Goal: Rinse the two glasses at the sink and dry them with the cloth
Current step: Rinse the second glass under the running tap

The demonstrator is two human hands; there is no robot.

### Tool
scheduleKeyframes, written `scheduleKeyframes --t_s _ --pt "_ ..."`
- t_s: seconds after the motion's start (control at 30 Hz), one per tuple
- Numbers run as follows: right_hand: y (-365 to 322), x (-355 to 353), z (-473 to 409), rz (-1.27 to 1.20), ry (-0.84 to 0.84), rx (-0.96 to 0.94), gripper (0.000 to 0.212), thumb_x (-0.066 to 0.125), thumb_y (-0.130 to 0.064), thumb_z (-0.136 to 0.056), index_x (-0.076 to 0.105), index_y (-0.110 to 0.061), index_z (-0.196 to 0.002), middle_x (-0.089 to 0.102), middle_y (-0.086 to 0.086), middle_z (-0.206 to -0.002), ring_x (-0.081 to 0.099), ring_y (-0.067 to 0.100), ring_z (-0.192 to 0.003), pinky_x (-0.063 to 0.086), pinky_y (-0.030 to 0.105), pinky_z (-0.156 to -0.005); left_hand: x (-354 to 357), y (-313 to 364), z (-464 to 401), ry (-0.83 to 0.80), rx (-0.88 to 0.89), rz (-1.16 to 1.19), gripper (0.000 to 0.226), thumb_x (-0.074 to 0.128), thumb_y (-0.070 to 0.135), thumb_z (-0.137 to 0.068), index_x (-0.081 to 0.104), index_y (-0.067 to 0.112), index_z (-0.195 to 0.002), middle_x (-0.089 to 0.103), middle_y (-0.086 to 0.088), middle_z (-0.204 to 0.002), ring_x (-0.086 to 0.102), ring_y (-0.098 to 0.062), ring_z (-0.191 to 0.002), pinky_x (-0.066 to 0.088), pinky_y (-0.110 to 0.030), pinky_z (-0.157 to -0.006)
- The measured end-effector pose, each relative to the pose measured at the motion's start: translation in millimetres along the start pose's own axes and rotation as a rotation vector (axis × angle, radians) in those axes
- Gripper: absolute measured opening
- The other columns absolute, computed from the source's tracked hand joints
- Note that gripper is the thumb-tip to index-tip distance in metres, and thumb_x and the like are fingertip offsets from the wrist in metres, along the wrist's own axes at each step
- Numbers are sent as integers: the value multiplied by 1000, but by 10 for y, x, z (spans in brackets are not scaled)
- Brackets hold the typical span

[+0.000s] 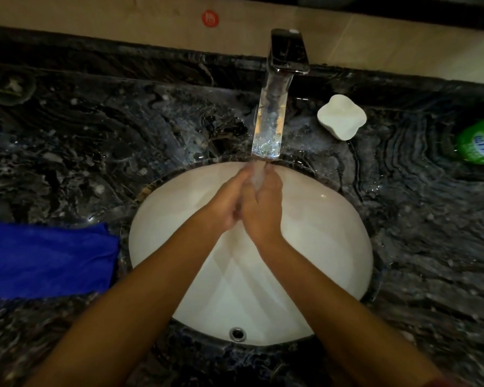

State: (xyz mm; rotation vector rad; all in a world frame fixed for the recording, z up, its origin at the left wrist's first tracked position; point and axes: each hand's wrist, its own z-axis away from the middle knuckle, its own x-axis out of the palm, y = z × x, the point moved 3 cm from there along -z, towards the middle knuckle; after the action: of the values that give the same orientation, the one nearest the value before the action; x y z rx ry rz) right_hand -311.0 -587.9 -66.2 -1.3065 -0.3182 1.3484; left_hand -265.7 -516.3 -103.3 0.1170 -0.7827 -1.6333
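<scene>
Over the white sink [333,219], my left hand [224,203] and my right hand [264,210] are pressed together under the running water. They hold nothing, and their fingertips reach into the stream just below the spout. A clear glass [11,86] stands on the dark counter at the far left back, dim and hard to make out. The edge of what may be a second glass shows at the frame's left border. A blue cloth [45,259] lies flat on the counter left of the sink.
The tap [271,107] has a chrome top and a clear lit spout, with water flowing from it. A white soap-like object [341,117] sits right of the tap. A green bottle [481,141] lies at the right edge. The counter [417,233] is dark marble and wet.
</scene>
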Motion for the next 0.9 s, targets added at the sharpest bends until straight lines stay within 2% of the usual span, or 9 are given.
scheduleKeyframes --t_s 0.07,0.17,0.3,0.43,0.53,0.57,0.7,0.8,0.9 --pt "28 1 45 53 -21 -11 67 39 -41 -99 27 -17 -160 36 9 -162 45 26 -142 45 44 -113 20 -17 -17 69 -10 7 54 58 65 -94 70 26 -129 76 -1 -118 71 -17 -109 51 -34 -94" --pt "66 11 -16 138 -84 0 64 36 -48 -101 31 -24 -160 43 6 -160 59 24 -129 50 43 -106 -36 -64 -80 128 -15 112 57 72 63 -84 73 23 -126 74 -4 -114 68 -19 -103 49 -32 -77" --pt "68 -20 -89 -28 -104 61 50 48 -43 -102 46 -26 -149 66 0 -131 67 17 -108 55 36 -96 -35 -109 -81 216 86 318 58 87 47 -75 75 15 -122 76 -8 -108 68 -24 -99 49 -40 -89" --pt "153 -20 -168 -312 -147 428 63 66 -59 -90 49 -24 -140 62 -1 -129 65 19 -107 61 39 -84 -8 -89 -41 310 156 530 81 99 41 -56 68 10 -123 66 -16 -102 65 -30 -88 56 -50 -93" --pt "180 -59 -269 -385 -171 524 57 63 -61 -93 54 -18 -129 69 10 -115 73 25 -89 63 37 -59 34 -102 53 352 188 372 40 89 34 -78 65 11 -100 68 -10 -83 67 -24 -72 61 -42 -69" --pt "159 -103 -298 -378 -203 520 53 58 -59 -98 56 -15 -127 70 12 -109 72 25 -82 61 34 -55 32 -125 82 365 220 292 33 86 31 -81 65 15 -101 69 -10 -88 69 -24 -76 60 -39 -66" --pt "112 -279 -461 -136 -473 468 55 43 -60 -104 66 -12 -119 76 18 -97 68 27 -64 52 26 -47 -91 -79 189 251 321 -52 54 83 44 -71 56 54 -118 60 -6 -138 63 -25 -124 54 -43 -103" --pt "126 -349 -528 -10 -666 415 54 51 -63 -100 68 -16 -120 74 25 -109 67 25 -57 49 27 -47 -100 60 237 167 360 -287 33 67 36 -79 64 42 -112 67 5 -122 65 -11 -113 54 -39 -98" --pt "78 -309 -565 -117 -586 338 47 49 -55 -100 61 -18 -128 71 24 -108 61 21 -55 49 27 -48 -40 167 216 238 429 -248 10 61 17 -92 63 24 -97 68 5 -102 68 -7 -91 55 -33 -81"
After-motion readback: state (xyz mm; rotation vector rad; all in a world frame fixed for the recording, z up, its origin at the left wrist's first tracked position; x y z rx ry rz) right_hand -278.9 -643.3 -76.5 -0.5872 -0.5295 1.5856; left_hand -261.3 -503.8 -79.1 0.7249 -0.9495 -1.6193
